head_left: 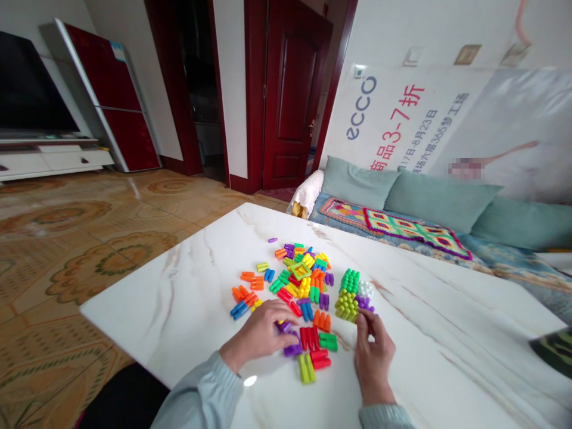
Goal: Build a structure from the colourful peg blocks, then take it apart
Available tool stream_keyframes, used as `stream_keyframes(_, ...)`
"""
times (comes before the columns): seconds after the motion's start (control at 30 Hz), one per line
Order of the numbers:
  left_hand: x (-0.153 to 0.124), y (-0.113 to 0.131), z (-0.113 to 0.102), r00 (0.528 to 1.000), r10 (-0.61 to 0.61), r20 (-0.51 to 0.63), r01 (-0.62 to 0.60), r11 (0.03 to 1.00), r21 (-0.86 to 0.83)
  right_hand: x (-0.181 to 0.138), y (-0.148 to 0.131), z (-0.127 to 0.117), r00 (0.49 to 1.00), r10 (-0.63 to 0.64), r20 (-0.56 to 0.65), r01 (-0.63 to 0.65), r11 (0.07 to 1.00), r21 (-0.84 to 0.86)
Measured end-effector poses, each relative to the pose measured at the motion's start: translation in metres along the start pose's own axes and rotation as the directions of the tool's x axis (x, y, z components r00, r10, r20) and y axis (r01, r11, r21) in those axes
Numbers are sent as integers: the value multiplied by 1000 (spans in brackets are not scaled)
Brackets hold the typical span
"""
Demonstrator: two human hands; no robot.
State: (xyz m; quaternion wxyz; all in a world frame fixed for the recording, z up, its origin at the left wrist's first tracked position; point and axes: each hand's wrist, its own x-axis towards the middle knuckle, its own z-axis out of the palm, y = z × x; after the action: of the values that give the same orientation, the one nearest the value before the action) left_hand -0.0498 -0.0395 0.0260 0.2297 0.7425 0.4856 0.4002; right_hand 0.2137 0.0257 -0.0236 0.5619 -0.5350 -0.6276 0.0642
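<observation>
A heap of small colourful plastic building pieces (pixel 298 280) lies spread on a white marble table (pixel 187 286). My left hand (pixel 261 333) rests on the table with its fingers curled over purple pieces (pixel 290 345) at the heap's near edge. My right hand (pixel 373 351) is beside a joined block (pixel 351 295) of green, yellow, white and purple pieces, its fingertips pinching at the block's near purple corner. Red and green pieces (pixel 318 348) lie between the two hands.
A teal sofa (pixel 429 208) with a patterned crochet cover stands behind the table. Dark red doors (pixel 290 95), a red refrigerator (pixel 116 101) and a television on a white stand (pixel 36 89) line the far walls. Patterned floor tiles lie to the left.
</observation>
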Motion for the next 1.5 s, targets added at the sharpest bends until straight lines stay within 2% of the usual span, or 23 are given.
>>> stream_keyframes(0.1,-11,4,-3,984,43,172,-71,984,164,-1,2,0,1000,-19,15,18,999,27)
stream_keyframes(0.27,-19,-1,6,972,55,229,-114,961,253,-2,5,2,997,-28,77,21,996,92)
stream_keyframes(0.37,-14,-8,12,977,95,189,-147,947,287,-3,4,3,992,-42,116,29,993,112)
stream_keyframes(0.47,-2,-11,17,984,158,79,-175,934,312,-4,-1,3,983,-70,170,48,990,134)
stream_keyframes(0.57,12,-8,27,982,187,-21,-174,945,278,-4,-9,2,956,-92,278,45,984,171)
stream_keyframes(0.7,22,-3,50,968,247,-36,-233,945,228,-3,-20,1,889,-131,439,5,961,276)
stream_keyframes(0.77,22,-4,61,959,282,-20,-272,938,213,-4,-23,1,860,-164,483,2,948,318)
stream_keyframes(0.87,17,-9,70,953,302,-25,-288,930,228,-5,-26,4,861,-168,479,1,944,329)
stream_keyframes(1.0,13,-13,68,946,318,-65,-289,917,275,-6,-30,9,874,-160,459,7,948,317)
stream_keyframes(1.13,12,-12,68,932,358,-54,-327,897,297,-7,-33,11,873,-181,452,9,934,356)
stream_keyframes(1.5,13,-16,71,928,366,-69,-316,873,371,-6,-49,9,837,-261,482,70,923,379)
